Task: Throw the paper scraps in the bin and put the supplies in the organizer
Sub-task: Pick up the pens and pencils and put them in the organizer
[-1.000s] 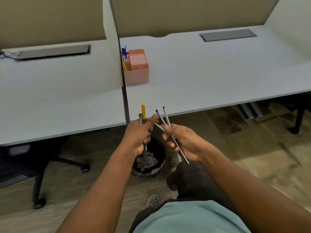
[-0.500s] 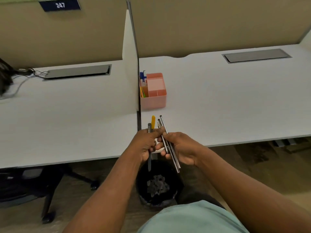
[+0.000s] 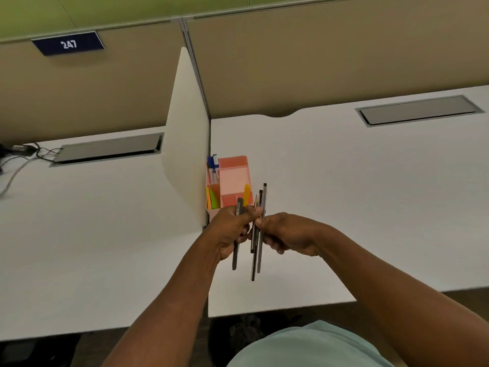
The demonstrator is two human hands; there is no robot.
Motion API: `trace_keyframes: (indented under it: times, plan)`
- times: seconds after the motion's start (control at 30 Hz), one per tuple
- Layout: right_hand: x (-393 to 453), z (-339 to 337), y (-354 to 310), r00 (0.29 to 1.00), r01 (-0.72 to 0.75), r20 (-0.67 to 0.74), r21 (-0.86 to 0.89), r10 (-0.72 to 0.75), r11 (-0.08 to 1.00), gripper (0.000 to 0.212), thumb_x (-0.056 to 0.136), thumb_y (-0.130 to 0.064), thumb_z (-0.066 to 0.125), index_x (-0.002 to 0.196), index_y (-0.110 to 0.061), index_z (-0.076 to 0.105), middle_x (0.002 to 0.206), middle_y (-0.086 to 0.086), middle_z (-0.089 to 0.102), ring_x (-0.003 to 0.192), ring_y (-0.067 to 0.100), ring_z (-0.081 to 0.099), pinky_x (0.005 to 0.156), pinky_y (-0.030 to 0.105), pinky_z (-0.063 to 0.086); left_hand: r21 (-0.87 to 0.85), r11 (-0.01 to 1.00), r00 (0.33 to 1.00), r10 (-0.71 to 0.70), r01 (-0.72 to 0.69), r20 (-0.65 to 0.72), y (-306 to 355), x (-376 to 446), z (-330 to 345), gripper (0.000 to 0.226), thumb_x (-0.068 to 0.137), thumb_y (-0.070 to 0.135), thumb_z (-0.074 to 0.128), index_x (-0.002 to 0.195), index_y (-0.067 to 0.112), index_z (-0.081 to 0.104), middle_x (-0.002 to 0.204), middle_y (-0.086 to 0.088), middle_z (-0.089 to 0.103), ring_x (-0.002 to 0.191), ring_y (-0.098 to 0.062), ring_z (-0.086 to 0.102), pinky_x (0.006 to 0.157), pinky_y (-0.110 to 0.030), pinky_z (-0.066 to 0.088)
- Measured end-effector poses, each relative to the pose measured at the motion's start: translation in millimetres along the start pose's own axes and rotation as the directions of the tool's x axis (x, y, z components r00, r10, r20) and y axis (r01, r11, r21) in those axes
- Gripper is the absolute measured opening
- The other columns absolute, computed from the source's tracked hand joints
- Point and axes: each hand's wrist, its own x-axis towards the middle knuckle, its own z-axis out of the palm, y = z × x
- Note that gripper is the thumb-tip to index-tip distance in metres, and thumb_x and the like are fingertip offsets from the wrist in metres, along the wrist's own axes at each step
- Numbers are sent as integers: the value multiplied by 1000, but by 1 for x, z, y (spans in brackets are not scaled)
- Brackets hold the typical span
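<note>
A pink organizer (image 3: 234,176) stands on the white desk (image 3: 344,207) against the divider, with blue markers and coloured sticky notes in its left compartments. Just in front of it, above the desk, my left hand (image 3: 229,231) grips a grey pen (image 3: 235,256) and a yellow-tipped pen (image 3: 246,194). My right hand (image 3: 288,233) touches the left and holds three thin dark pencils (image 3: 258,258) upright. A black bin (image 3: 238,337) with crumpled paper scraps shows under the desk edge, partly hidden by my shirt.
A white divider panel (image 3: 185,165) separates the two desks. Grey cable trays (image 3: 420,110) are set into each desk at the back. Cables (image 3: 23,154) lie at the far left. A sign reading 247 (image 3: 68,44) hangs on the partition.
Both hands have risen from above the bin to over the desk, close to the organizer. The pencils have been gathered from a splayed fan into a near-parallel bundle.
</note>
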Motion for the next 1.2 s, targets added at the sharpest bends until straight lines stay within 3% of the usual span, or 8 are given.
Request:
trace_keyframes:
  times: [0.1,0.27,0.37,0.47,0.57,0.87,1.03,1.2]
  plan:
    - [13,-19,-4,996,-30,89,157,16,987,40,103,-36,40,117,-4,59,70,6,62,57,13,52,55,24,45,73,996,999,49,-48,-12,10,15,7,33,86,26,70,101,-3,65,61,1,52,44,-5,41,40,-17,34]
    - [32,-36,-7,957,-164,288,594,-19,787,34,99,-14,39,121,5,56,117,27,64,94,29,68,81,30,58,202,976,991,103,-84,-89,20,34,5,26,86,30,71,105,13,66,86,4,69,75,-8,64,64,-26,46]
    - [42,-43,-9,917,-247,392,699,-71,671,52,86,-23,37,127,6,51,129,33,55,109,37,62,89,34,55,224,972,986,107,-76,-127,25,42,-2,21,85,31,71,102,18,69,92,3,71,86,-13,65,71,-28,48]
    - [53,-47,-12,903,-281,424,708,-72,649,61,96,-41,28,126,5,53,131,34,53,108,39,63,88,35,56,212,975,978,101,-61,-185,29,47,-6,19,85,34,70,97,19,71,71,-6,63,70,-30,50,62,-26,44]
    - [67,-49,-17,942,-266,331,652,49,710,64,92,-56,47,117,1,60,110,30,65,81,31,71,71,31,60,195,980,965,85,-36,-250,29,53,-8,25,86,35,70,98,14,72,77,-15,60,91,-53,41,56,-24,40]
    - [76,-51,-25,979,-104,193,174,70,979,23,96,-14,57,108,3,66,78,11,68,63,13,57,58,21,48,135,990,967,3,32,-255,24,59,-9,17,84,32,72,84,15,70,43,13,43,46,-12,30,45,-24,30]
    - [79,-56,-21,998,45,24,176,-50,983,16,93,-6,56,103,-3,68,91,15,71,79,18,65,72,25,53,30,999,939,-9,21,-343,23,64,-13,16,83,27,75,80,14,65,50,5,35,46,-12,27,42,-23,26]
    - [73,-66,-19,989,132,0,441,-146,888,27,98,-9,44,108,1,67,93,16,68,83,22,64,79,32,53,-16,998,915,-68,68,-398,17,63,-21,22,84,31,73,85,12,60,57,0,34,49,-12,27,43,-24,26]
